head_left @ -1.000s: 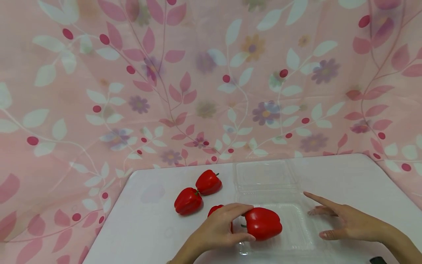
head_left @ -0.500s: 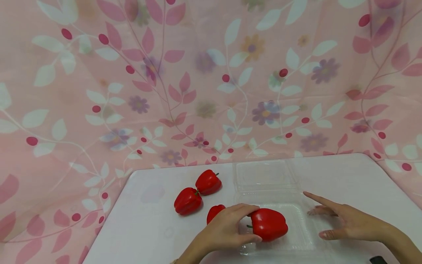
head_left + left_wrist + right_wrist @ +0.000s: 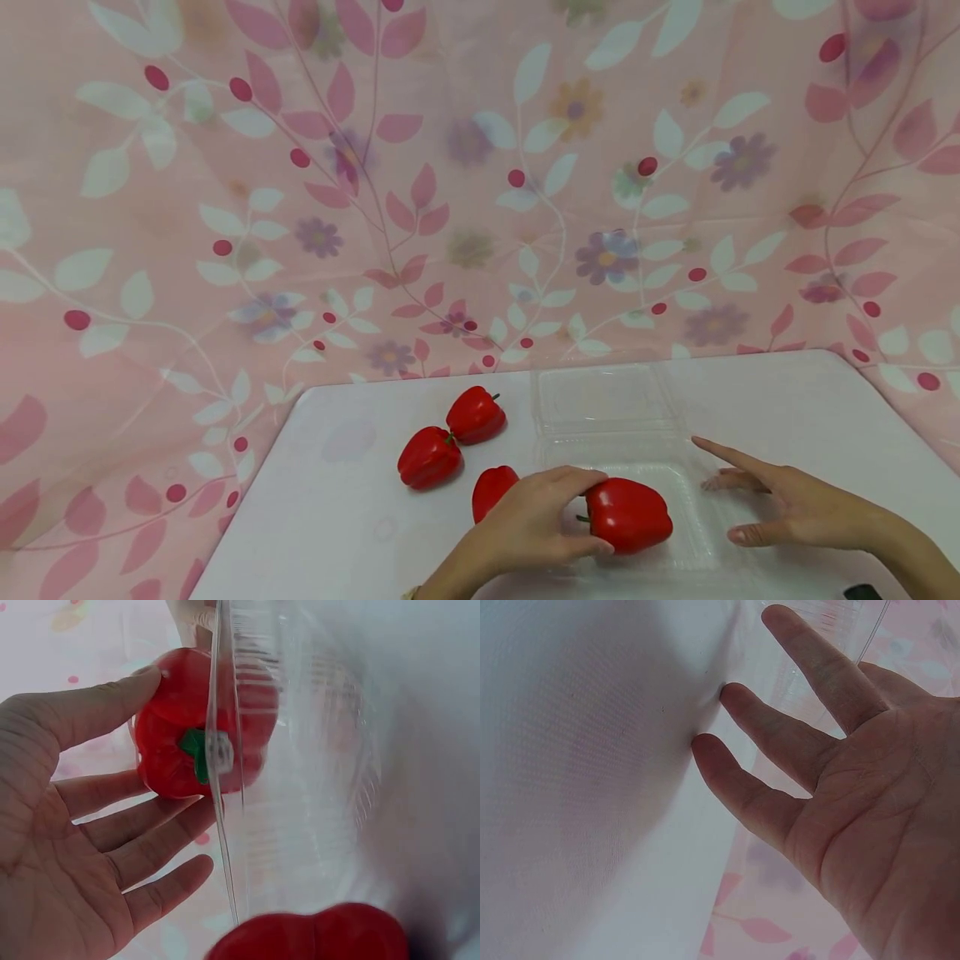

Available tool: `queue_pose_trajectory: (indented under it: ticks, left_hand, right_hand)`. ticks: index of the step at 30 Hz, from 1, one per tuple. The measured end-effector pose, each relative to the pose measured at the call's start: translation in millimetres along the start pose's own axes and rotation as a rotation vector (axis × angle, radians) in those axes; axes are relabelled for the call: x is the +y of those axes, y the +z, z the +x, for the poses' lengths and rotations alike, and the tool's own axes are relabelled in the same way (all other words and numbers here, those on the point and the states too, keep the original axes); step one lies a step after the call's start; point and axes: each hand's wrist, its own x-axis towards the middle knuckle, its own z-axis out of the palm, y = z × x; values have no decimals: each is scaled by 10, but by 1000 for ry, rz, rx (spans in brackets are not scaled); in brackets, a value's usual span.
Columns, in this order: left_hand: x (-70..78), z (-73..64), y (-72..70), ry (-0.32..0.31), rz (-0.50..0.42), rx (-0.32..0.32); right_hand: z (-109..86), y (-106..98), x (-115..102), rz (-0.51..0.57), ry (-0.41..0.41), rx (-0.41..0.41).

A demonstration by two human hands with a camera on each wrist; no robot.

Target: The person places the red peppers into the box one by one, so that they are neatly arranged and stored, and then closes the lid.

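My left hand (image 3: 534, 518) holds a red bell pepper (image 3: 632, 515) by its stem end, thumb on one side and fingers on the other. That pepper is over the base of a clear plastic clamshell box (image 3: 693, 508). In the left wrist view the box's wall (image 3: 225, 847) crosses in front of the held pepper (image 3: 169, 761), whose green stem points toward the camera. My right hand (image 3: 802, 507) is to the right of the box, fingers spread and holding nothing. In the right wrist view two fingertips (image 3: 707, 748) rest right at the white tabletop.
Two red bell peppers (image 3: 430, 458) lie together at the left back. Another pepper (image 3: 493, 490) lies beside my left hand, partly hidden by it. The box's lid (image 3: 607, 393) lies folded back behind the base. A dark object (image 3: 862, 592) shows at the lower right edge.
My left hand has moved to the right with the bell pepper, farther over the box base. More of the pepper behind that hand shows now. My right hand has stayed still.
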Motion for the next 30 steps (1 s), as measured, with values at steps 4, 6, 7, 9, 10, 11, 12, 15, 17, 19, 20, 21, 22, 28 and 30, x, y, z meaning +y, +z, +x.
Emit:
queue_pose_trajectory:
  ticks: [4, 6, 7, 9, 10, 11, 12, 15, 17, 19, 20, 21, 22, 28, 30]
  left_hand:
    - [52, 45, 37, -7, 13, -9]
    - [78, 71, 60, -20, 27, -21]
    - [89, 82, 74, -26, 36, -27]
    - [109, 104, 104, -39, 47, -42]
    - [116, 115, 122, -43, 51, -49]
    - [122, 122, 139, -45, 54, -53]
    - [129, 132, 155, -48, 58, -58]
    - [148, 153, 190, -55, 74, -70]
    - [161, 161, 204, -56, 77, -72]
    - [170, 176, 216, -53, 83, -75]
    - [174, 183, 220, -52, 81, -76]
    - [182, 193, 226, -52, 83, -78]
    - [189, 204, 231, -52, 84, -80]
    - [226, 276, 278, -62, 109, -91]
    - [234, 298, 298, -67, 111, -95]
  right_hand:
    - [-3, -4, 13, 11, -18, -6]
    - [-3, -5, 24, 14, -31, -7]
    - [-3, -5, 31, 15, -38, -8]
    - [-1, -3, 40, 18, -38, -8]
    - [0, -1, 44, 18, -38, -8]
    - [1, 0, 48, 20, -39, -8]
    - [1, 1, 49, 22, -41, -7]
    - [6, -1, 44, 33, -42, -10]
    - [11, -4, 35, 34, -49, -7]
    - [12, -10, 30, 31, -40, -12]
    - [13, -12, 26, 27, -38, -12]
    - [14, -13, 25, 24, -37, -11]
    - [14, -14, 25, 21, -36, -10]
    - [24, -13, 23, 23, -38, -14]
    - [29, -11, 17, 33, -45, -16]
